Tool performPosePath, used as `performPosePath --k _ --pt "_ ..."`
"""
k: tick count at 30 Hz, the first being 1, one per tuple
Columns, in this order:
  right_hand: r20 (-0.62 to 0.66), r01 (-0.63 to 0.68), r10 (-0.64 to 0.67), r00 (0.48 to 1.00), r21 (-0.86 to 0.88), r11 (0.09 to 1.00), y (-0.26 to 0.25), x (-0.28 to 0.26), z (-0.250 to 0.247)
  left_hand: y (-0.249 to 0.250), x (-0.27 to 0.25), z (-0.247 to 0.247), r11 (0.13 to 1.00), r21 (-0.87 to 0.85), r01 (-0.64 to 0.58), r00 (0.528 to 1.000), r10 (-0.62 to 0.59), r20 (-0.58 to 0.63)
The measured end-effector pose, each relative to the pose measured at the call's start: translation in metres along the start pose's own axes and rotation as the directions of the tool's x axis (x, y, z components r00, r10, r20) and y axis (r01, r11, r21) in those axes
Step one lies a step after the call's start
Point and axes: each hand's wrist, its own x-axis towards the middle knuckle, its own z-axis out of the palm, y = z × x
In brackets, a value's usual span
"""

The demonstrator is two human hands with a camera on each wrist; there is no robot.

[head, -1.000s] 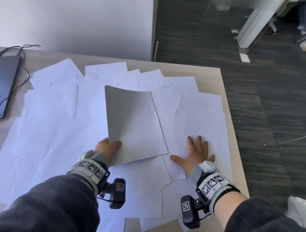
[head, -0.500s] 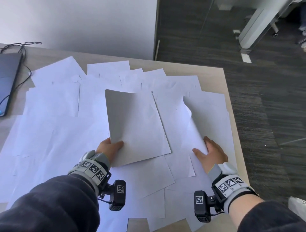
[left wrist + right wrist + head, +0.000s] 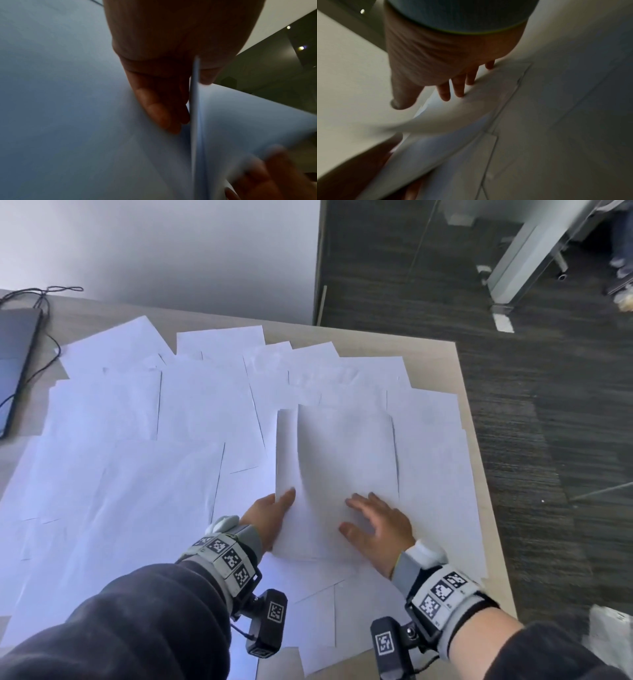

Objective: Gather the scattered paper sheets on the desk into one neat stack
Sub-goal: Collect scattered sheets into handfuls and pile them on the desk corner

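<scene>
The left hand pinches the sheet at its left edge, while the right hand lies flat on it.

Left hand pinching with thumb above, fingers beneath, right hand flat, fingers spread

Left hand fingers under the held sheets, laptop cut by left edge.
</scene>
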Motion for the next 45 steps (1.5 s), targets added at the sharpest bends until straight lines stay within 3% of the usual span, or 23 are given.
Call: performPosePath --k 3,5,7,9,12,14,17,23,32,38,42,45 --pt "0.091 0.053 -0.04 0.995 -0.152 0.987 -0.014 -0.002 0.009 0.002 -0.006 0.006 0.998 -0.037 0.043 0.999 -0.042 0.023" --pt "0.127 0.094 -0.076 0.989 -0.139 0.986 -0.015 -0.004 0.01 0.002 -0.009 0.009 1.0 0.017 -0.023 1.0 0.023 -0.001" --pt "0.106 0.112 -0.104 0.989 -0.074 0.991 -0.012 -0.007 0.008 -0.001 -0.008 0.009 0.993 0.106 -0.051 0.998 0.055 -0.03" --pt "0.002 0.084 -0.084 0.996 -0.03 0.996 -0.004 -0.008 0.003 0.0 -0.01 0.009 0.992 0.117 -0.037 0.999 0.041 -0.031" --pt "-0.164 -0.103 0.097 0.982 -0.031 0.994 0.018 -0.011 -0.011 0.0 -0.01 0.009 0.994 0.098 -0.042 0.999 0.044 -0.018" --pt "-0.235 -0.256 0.248 0.94 -0.001 0.967 0.033 -0.015 -0.021 -0.002 -0.008 0.01 0.993 0.106 -0.054 0.998 0.057 -0.027" --pt "-0.297 -0.342 0.362 0.883 0.118 0.932 0.049 -0.021 -0.028 -0.003 -0.006 0.011 0.993 0.105 -0.05 0.997 0.055 -0.045" --pt "-0.26 -0.304 0.402 0.878 0.345 0.888 0.037 -0.025 -0.025 -0.007 -0.006 0.013 0.991 0.124 -0.052 0.994 0.063 -0.084" --pt "-0.215 -0.314 0.453 0.865 0.471 0.824 0.016 -0.02 -0.01 -0.013 -0.003 0.013 0.99 0.12 -0.07 0.992 0.081 -0.093" --pt "-0.168 -0.323 0.556 0.814 0.664 0.674 0.011 -0.018 -0.01 -0.013 -0.004 0.013 0.995 0.088 -0.056 0.994 0.063 -0.085" --pt "-0.146 -0.377 0.596 0.789 0.651 0.659 0.012 -0.015 -0.01 -0.016 0.0 0.011 0.998 0.053 -0.044 0.996 0.048 -0.072" --pt "-0.099 -0.413 0.588 0.803 0.619 0.668 0.009 -0.016 -0.012 -0.018 0.001 0.009 0.998 0.038 -0.04 0.997 0.042 -0.066"
